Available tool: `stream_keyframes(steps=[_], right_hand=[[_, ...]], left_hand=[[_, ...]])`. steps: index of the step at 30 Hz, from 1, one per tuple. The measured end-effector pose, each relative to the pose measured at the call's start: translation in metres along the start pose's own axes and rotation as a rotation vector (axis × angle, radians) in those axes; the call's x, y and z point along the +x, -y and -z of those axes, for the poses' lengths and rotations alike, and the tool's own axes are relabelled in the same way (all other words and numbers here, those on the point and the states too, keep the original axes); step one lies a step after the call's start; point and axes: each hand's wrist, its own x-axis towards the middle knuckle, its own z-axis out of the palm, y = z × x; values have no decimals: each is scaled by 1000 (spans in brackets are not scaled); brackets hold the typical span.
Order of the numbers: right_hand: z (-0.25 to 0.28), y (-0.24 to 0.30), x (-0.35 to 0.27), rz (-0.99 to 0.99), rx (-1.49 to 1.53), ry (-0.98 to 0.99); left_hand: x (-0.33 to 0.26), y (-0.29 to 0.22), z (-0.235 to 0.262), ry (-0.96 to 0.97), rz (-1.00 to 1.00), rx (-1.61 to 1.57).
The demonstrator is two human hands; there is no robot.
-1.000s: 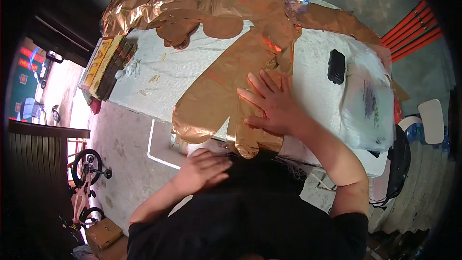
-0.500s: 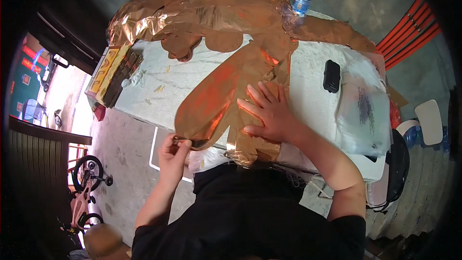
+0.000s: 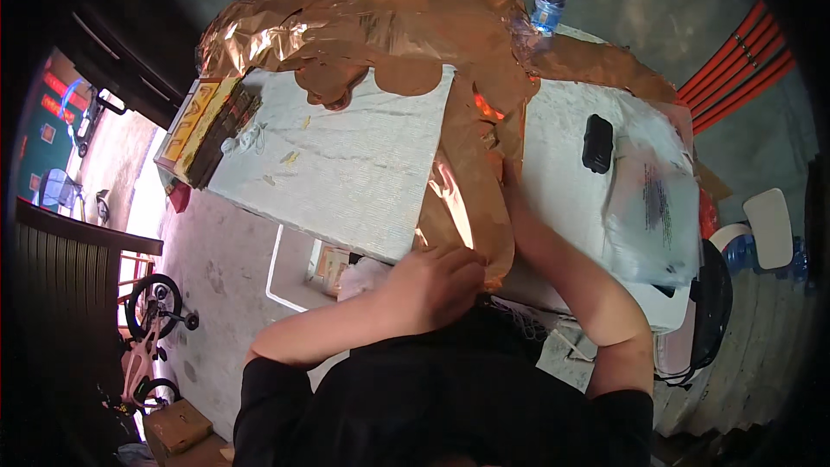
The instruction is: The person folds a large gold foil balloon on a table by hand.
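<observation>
**Both hands on the copper foil at the near table edge**

Your left hand (image 3: pixel 437 281) is curled into a loose fist at the near edge of the pale table (image 3: pixel 346 173), fingers closed on the near end of the shiny, crinkled copper-coloured foil sheet (image 3: pixel 467 182). Your right forearm reaches in from the right and your right hand (image 3: pixel 508 186) is tucked beneath the foil's right edge; you cannot tell how far open it is. The foil runs from your hands away to a bulky crumpled heap at the far side. One clear plastic water bottle with a blue cap (image 3: pixel 548 2) stands far right, one flat black rectangular object (image 3: pixel 597 143) lies right, beside one clear plastic bag (image 3: pixel 653 207). One stack of yellow-edged flat packs (image 3: pixel 207 125) sits far left.
</observation>
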Motion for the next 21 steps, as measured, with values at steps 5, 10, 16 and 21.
stream_keyframes(steps=[5,10,16,21], right_hand=[[-12,4,-2,260,-1189,39],[-6,-7,6,256,-936,28],[-14,13,1,-276,805,91],[-34,25,-1,-341,458,-39]], left_hand=[[16,37,32,307,346,-434],[27,125,40,-120,255,225],[39,148,31,227,140,346],[43,147,32,320,137,440]])
